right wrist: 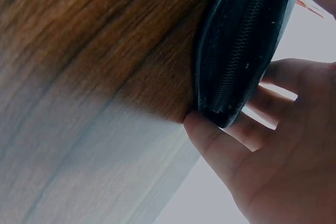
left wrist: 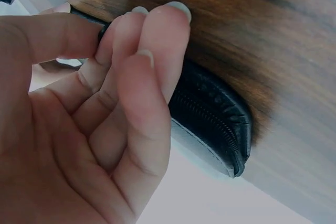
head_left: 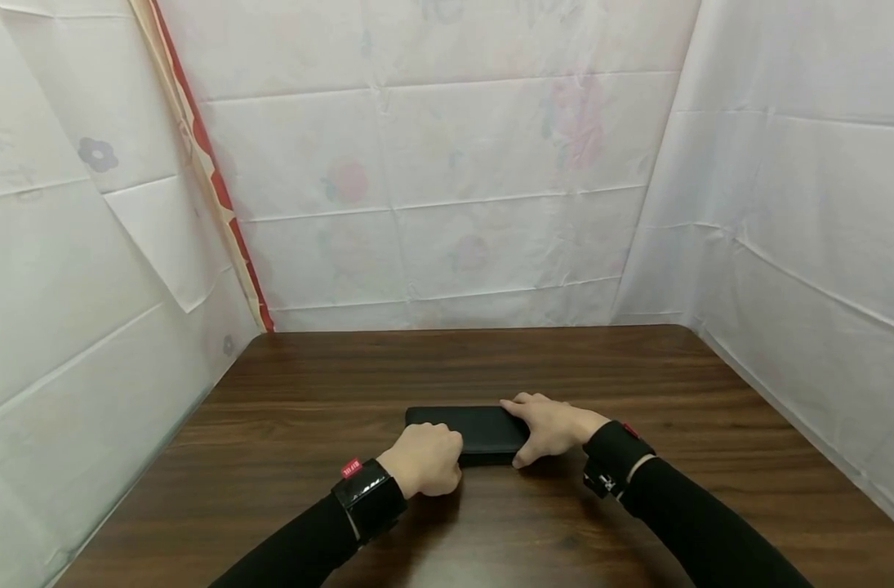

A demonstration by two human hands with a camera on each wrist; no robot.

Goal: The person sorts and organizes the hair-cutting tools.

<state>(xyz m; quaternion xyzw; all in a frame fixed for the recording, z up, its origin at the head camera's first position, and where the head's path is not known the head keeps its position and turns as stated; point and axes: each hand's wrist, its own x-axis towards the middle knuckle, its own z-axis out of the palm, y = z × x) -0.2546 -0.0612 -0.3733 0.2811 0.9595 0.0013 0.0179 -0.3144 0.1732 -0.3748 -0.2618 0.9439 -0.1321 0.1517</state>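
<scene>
A black zip-up wallet lies flat on the wooden table, its long side facing the person. Along its edge runs a closed zipper, also visible in the left wrist view as a dark toothed line. At the near left part of the wallet is my left hand, fingers curled; its thumb and forefinger pinch a small black zipper pull, mostly hidden by the fingers. My right hand grips the wallet's right end, thumb at the near corner and fingers over the far side.
The brown wood-grain table extends around the wallet. White patterned sheets hang behind it and on both sides. A red-edged strip runs down the back left corner. Both wrists wear black bands.
</scene>
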